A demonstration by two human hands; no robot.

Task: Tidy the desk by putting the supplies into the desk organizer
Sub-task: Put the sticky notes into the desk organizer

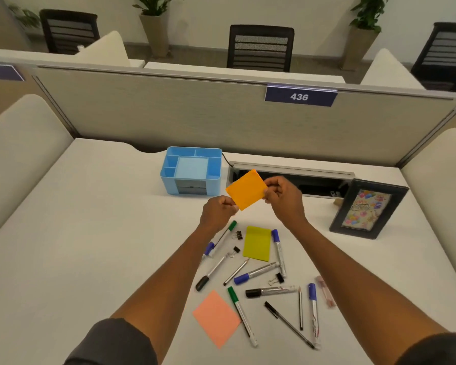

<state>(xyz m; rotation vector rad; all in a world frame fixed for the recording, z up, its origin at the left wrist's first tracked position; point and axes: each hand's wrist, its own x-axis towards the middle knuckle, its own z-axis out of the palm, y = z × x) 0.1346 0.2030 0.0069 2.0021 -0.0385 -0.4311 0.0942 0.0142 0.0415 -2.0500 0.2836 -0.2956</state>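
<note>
Pinching opposite corners, both of my hands held the orange sticky-note pad in the air above the desk, tilted like a diamond, its flat matte square just right of the desk organizer. My left hand gripped the lower left corner with curled fingers; my right hand nipped the right corner between thumb and fingertips.

That organizer was a light blue plastic box with rounded corners, split into narrow slots round a large square well, standing near the grey fabric partition.

Nearer to me the loose supplies lay scattered on the smooth white top: a yellow-green rectangular pad, a salmon-pink square pad, silver-barrelled markers with blue, green and black caps, such as a blue-capped one and a green-capped one, slim pencils, a thin black pen, and small black binder clips, one beside the blue-capped marker.

Off to the right a dark picture frame stood upright, holding a bright card of balloons.
</note>
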